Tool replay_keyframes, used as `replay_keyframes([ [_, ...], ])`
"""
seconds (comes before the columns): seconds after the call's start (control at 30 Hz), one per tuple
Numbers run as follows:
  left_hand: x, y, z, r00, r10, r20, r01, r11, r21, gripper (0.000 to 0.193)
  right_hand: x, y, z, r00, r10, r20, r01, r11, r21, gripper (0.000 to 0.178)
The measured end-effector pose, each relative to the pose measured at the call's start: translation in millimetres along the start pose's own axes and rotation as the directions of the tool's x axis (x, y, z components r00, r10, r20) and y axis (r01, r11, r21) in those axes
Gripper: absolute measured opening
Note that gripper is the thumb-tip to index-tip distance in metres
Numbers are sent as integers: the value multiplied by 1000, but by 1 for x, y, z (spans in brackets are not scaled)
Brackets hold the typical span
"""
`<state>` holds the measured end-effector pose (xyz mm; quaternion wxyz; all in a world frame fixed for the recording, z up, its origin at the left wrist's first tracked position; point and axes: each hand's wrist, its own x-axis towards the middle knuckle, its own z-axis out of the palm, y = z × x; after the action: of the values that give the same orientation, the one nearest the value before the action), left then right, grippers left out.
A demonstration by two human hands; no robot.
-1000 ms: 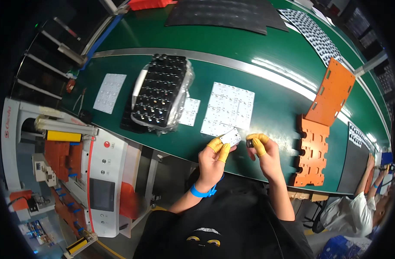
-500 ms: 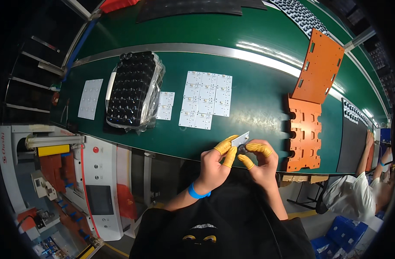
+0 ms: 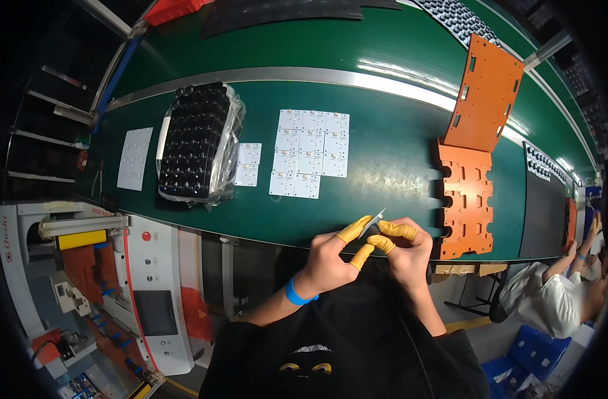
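At the near edge of the green table, my left hand [image 3: 334, 258] grips a small white circuit board [image 3: 378, 217] between yellow-cotted fingers. The board is tilted, nearly edge-on. My right hand [image 3: 409, 251], also in yellow finger cots, pinches a small dark part [image 3: 371, 231] against the board's underside. Fingers cover most of that part, so its exact kind is hidden. Beyond my hands lie several matching white circuit boards [image 3: 310, 143] in a block of rows.
Left of the boards sits a black tray [image 3: 194, 139] of dark round parts, in clear plastic. A white panel [image 3: 135, 159] lies farther left. On the right stand an orange slotted fixture [image 3: 467, 206] and its raised orange plate [image 3: 485, 93]. A co-worker [image 3: 550, 292] works at far right.
The circuit board has turned from showing its face to nearly edge-on. My fingers have closed in around it and the dark part. The whole view has shifted slightly.
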<state>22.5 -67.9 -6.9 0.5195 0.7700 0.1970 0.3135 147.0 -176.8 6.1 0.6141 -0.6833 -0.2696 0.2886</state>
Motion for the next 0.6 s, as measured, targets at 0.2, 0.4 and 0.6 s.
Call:
replay_keyframes([
  [0.2,2,-4,3,994,109,31,-109,994,12,43,-4,-7,-11,994,104,38,-105,994,17,20],
  [0.4,3,-5,4,987,148,61,-151,988,41,40,-1,-12,-14,995,78,60,-73,993,-90,17],
  [0.6,11,-10,4,965,244,100,-253,963,95,38,1,-13,-15,996,52,67,-39,981,-189,16],
])
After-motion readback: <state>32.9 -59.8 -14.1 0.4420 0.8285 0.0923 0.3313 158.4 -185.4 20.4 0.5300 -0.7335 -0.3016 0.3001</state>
